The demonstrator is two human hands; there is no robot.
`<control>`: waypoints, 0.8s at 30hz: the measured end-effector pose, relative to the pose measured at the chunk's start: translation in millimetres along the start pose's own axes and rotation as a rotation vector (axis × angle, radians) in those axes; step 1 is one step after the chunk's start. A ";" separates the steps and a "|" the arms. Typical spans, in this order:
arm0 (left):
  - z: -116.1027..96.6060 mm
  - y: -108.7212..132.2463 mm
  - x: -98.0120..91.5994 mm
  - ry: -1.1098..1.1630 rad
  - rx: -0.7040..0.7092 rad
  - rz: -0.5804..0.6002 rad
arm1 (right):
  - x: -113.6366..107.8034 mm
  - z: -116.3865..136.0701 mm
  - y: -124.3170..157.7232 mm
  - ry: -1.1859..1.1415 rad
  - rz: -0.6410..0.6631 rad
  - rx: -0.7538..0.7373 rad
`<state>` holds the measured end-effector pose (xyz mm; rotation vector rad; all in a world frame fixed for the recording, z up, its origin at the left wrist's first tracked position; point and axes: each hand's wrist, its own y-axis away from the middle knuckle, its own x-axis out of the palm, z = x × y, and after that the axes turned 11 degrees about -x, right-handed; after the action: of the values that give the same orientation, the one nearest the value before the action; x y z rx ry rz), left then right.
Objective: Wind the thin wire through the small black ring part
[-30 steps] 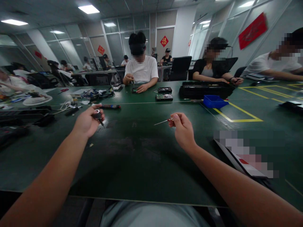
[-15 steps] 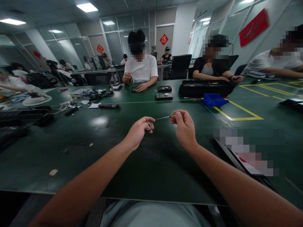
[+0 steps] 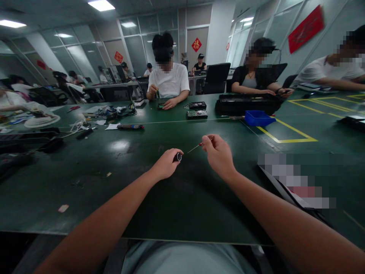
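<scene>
One green tabletop [image 3: 142, 213] is stretching before glass partitions [image 3: 134, 49].
Leftward, a round white object [image 3: 42, 120] is lying near tangled cables [image 3: 121, 111]; the left hand [image 3: 164, 165] is curling around a dark cylinder [image 3: 177, 157] at centre, the right hand [image 3: 219, 156] is pinching a thin red-and-silver tool [image 3: 194, 148], tip near the cylinder; rightward, a blue bin [image 3: 259, 118] is sitting by yellow lines [image 3: 296, 141], a red banner [image 3: 306, 28] hanging behind.

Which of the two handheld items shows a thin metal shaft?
The red-marked tool in the right hand: its thin shaft points toward the left hand, which holds a dark ring-ended item with no visible shaft.
</scene>
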<state>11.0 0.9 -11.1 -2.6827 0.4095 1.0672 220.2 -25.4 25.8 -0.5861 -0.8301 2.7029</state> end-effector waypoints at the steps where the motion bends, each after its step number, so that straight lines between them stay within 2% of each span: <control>1: 1.0 -1.0 -1.4 0.003 0.001 -0.022 | -0.7 1.6 0.2 0.043 0.026 -0.004; 5: 2.6 -2.8 -2.7 0.089 -0.039 -0.089 | -0.6 4.4 3.4 0.002 0.091 -0.050; 10: 1.9 -2.3 -0.6 0.145 -0.077 -0.123 | 3.6 2.7 7.1 -0.176 0.051 -0.075; 15: -2.7 -0.1 -2.3 0.115 -0.013 -0.134 | 4.8 1.7 6.8 -0.173 0.058 -0.065; 24: -2.1 -0.1 -3.7 0.088 0.004 -0.123 | 5.3 -2.6 5.3 -0.147 0.027 -0.018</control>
<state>9.8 1.0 -7.1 -2.7189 0.2575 0.9159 216.1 -26.5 19.2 -0.4088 -0.8887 2.7930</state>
